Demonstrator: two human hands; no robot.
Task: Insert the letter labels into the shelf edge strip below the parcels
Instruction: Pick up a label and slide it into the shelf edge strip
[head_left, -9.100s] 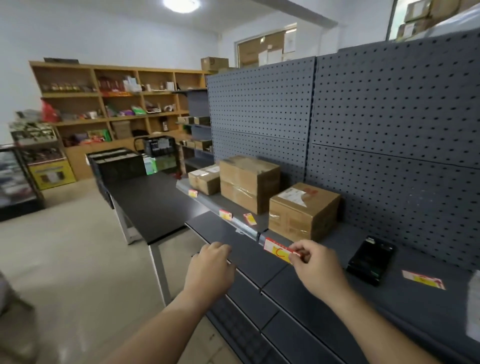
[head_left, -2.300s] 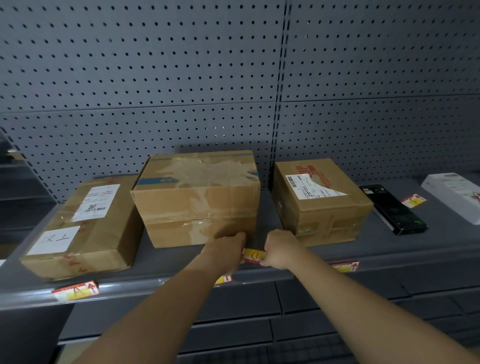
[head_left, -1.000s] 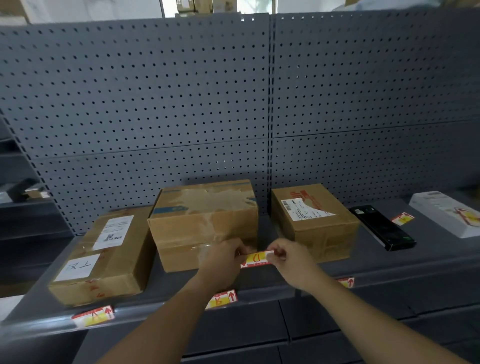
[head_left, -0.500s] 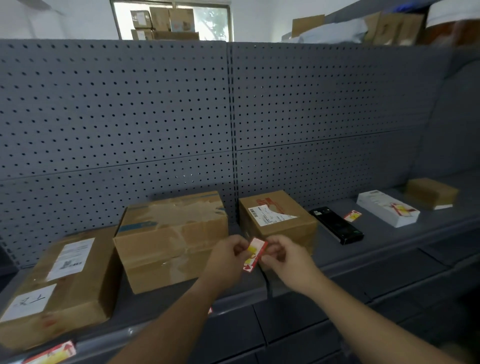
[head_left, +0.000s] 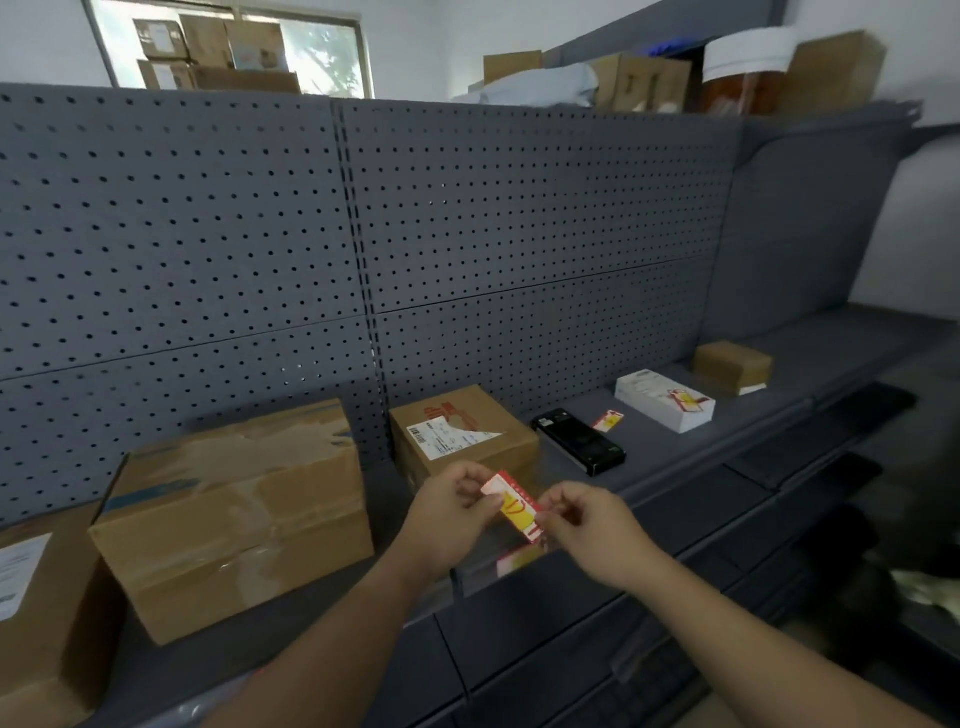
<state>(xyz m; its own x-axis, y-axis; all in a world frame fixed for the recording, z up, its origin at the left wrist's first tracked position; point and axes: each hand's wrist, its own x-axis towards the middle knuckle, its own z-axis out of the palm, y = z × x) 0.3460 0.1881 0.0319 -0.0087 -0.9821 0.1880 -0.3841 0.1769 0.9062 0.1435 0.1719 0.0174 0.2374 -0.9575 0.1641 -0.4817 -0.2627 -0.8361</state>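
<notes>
A red, white and yellow letter label (head_left: 511, 508) is held up in front of the shelf, tilted, between both hands. My left hand (head_left: 451, 514) pinches its upper left end and my right hand (head_left: 589, 530) pinches its lower right end. Behind the label stands a small cardboard parcel (head_left: 462, 434). A larger taped parcel (head_left: 234, 509) stands to its left. Below the hands runs the shelf edge strip (head_left: 675, 491), with another label (head_left: 519, 560) in it just under the held one.
A third parcel (head_left: 36, 613) sits at the far left. To the right lie a black device (head_left: 579, 448), a loose label (head_left: 608, 421), a white box (head_left: 665, 400) and a small brown box (head_left: 732, 366). Grey pegboard (head_left: 467, 234) backs the shelf.
The view has swung up and to the right along the shelf. Both hands lifted the label off the shelf edge and now hold it tilted in front of the small parcel.
</notes>
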